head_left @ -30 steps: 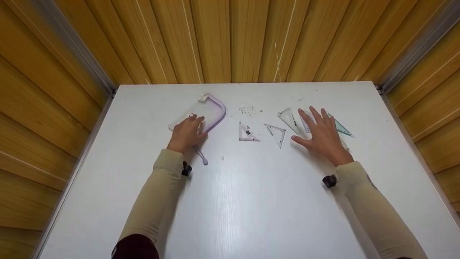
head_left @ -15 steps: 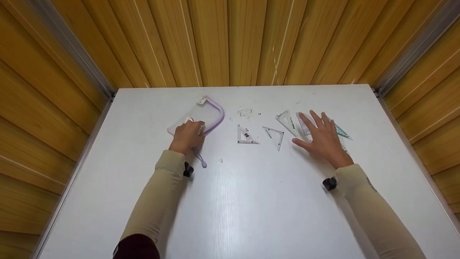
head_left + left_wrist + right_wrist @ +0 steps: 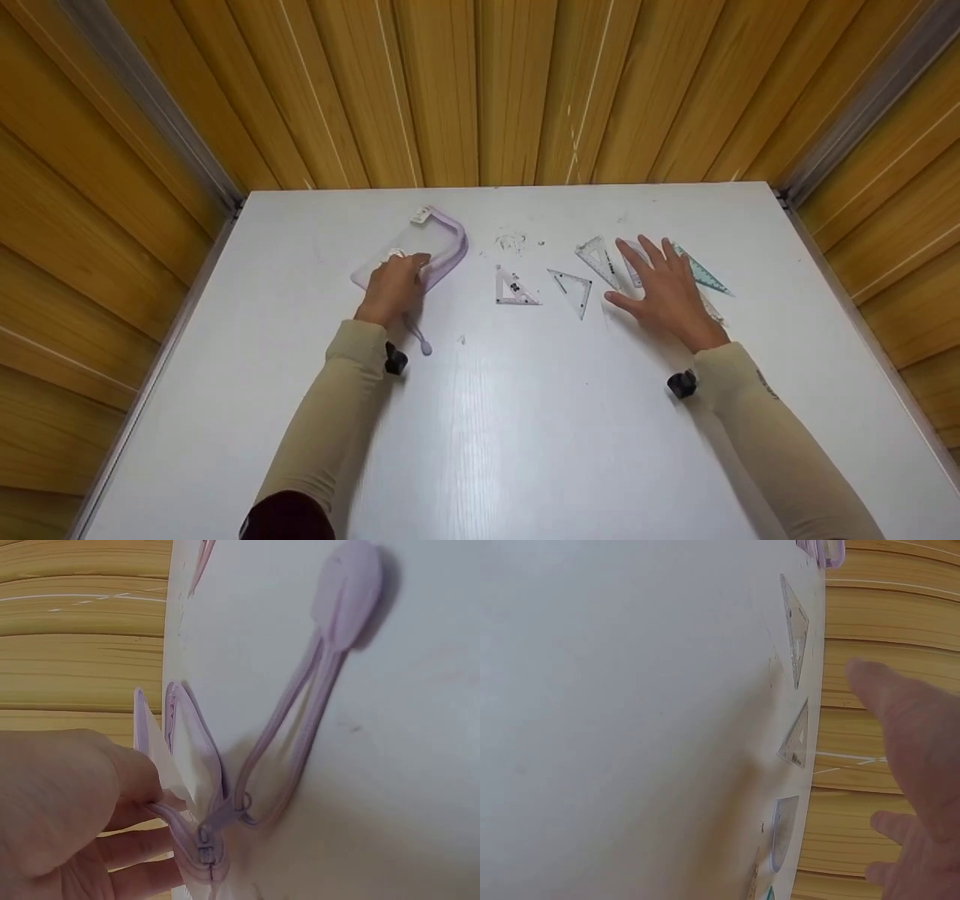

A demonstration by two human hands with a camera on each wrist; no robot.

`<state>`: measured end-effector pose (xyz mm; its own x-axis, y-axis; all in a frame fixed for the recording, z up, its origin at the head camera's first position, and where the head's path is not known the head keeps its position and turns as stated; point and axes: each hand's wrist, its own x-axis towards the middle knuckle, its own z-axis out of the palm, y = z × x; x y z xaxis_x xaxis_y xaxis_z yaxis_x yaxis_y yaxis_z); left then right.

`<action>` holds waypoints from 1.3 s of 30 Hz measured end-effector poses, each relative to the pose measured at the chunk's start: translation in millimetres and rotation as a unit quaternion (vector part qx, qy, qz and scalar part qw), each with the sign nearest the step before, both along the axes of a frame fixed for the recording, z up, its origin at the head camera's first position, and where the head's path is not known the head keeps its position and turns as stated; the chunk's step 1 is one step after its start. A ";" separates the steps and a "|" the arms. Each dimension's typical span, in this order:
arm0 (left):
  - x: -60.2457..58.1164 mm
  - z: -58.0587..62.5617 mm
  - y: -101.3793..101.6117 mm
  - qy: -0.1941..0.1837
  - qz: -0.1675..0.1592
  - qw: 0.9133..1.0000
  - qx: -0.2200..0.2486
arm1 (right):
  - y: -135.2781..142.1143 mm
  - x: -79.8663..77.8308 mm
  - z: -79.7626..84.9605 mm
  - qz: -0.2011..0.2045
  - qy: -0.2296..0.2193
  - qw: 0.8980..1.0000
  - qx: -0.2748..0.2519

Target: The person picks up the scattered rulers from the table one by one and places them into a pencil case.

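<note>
My left hand (image 3: 391, 291) pinches the near edge of a translucent pencil pouch (image 3: 431, 238) with lilac trim. In the left wrist view, thumb and fingers hold one lip of its zipped side raised; the mouth gapes beside the zip slider (image 3: 206, 844). A lilac pull loop (image 3: 349, 596) hangs from the slider onto the table. My right hand (image 3: 667, 296), fingers spread, hovers over a lilac-tinted protractor (image 3: 784, 834), touching nothing visible. A green set square (image 3: 703, 274) lies beyond its fingers, and a ruler-like piece (image 3: 711, 309) is partly hidden beneath the hand.
Between the hands lie three clear set squares: one with a dark print (image 3: 515, 287), a thin-framed one (image 3: 586, 298) and a longer one (image 3: 600, 262). Dark specks (image 3: 511, 241) mark the white table (image 3: 480, 420). Wood-look panels (image 3: 517, 90) enclose the back and sides.
The left fingers have drawn in on the pouch's near edge and lifted it, so its mouth gapes wider. The right hand has shifted slightly left, still spread. The head view has tilted a little.
</note>
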<state>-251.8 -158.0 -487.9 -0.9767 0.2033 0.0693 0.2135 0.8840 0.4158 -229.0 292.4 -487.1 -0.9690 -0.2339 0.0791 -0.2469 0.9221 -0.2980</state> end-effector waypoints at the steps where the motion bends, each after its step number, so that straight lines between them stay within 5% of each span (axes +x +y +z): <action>1: 0.1 -0.4 -0.5 -0.001 0.005 1.000 0.007 | 0.1 -0.2 -0.5 0.000 0.000 1.000 0.000; 20: -5.5 -5.4 0.6 0.040 0.060 0.996 0.044 | 1.7 2.1 -0.7 0.001 -0.003 1.000 0.004; 26: -7.1 -5.2 0.3 0.040 0.066 0.992 0.104 | 1.8 0.8 0.2 -0.005 -0.014 1.000 -0.005; 31: -4.3 -6.2 -4.1 0.008 0.087 0.977 0.195 | -3.7 -0.4 2.4 -0.010 -0.037 0.999 -0.037; 39: -2.0 -7.8 -9.8 0.006 0.125 0.940 0.318 | -19.0 -5.7 7.6 -0.019 -0.082 0.990 -0.117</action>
